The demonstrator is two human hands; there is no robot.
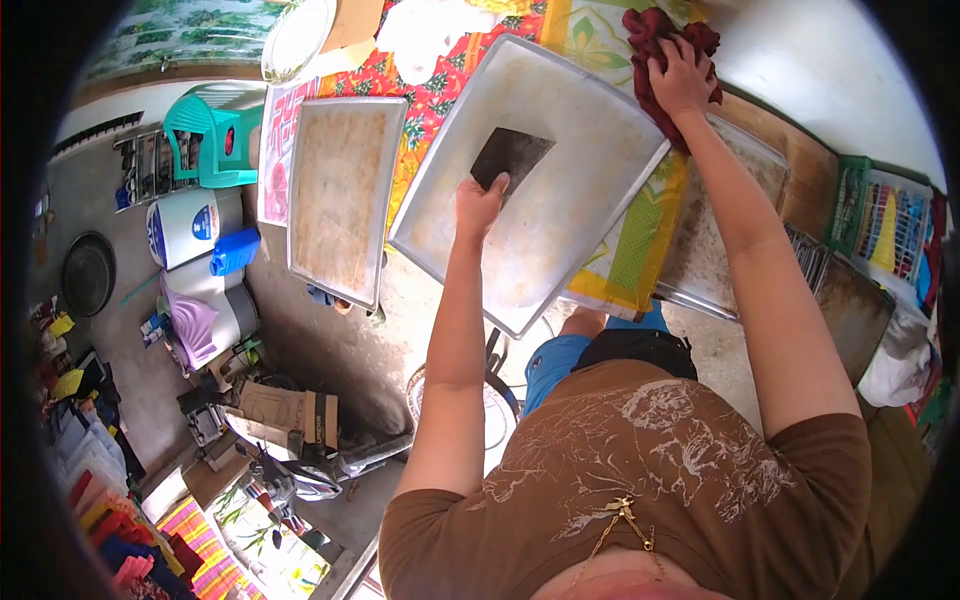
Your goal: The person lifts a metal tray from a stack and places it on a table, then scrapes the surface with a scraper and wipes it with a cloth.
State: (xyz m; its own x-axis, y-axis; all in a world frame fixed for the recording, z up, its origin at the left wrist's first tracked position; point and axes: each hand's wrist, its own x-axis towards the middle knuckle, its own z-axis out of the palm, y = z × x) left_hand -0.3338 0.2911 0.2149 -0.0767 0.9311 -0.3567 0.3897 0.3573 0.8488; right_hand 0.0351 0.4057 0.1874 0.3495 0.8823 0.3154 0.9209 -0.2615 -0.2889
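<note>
My left hand (482, 207) grips a dark, flat rectangular scraper (513, 158), thumb on top, over a large metal baking tray (550, 225). The tray is greyish with faint brown stains and lies at an angle on the table. At the tray's far right corner my right hand (683, 78) is closed on a dark red cloth (655, 40), which is bunched up and hangs down along the tray's edge. To the left, a second baking tray (340, 190) with browner stains lies partly over the table's front edge.
A patterned tablecloth (630, 250) covers the table. A plate (300, 38) stands at the far left. Another stained tray (715, 220) lies at the right, near a basket (885, 225). A green plastic chair (212, 135) and a motorcycle (290, 480) are on the left.
</note>
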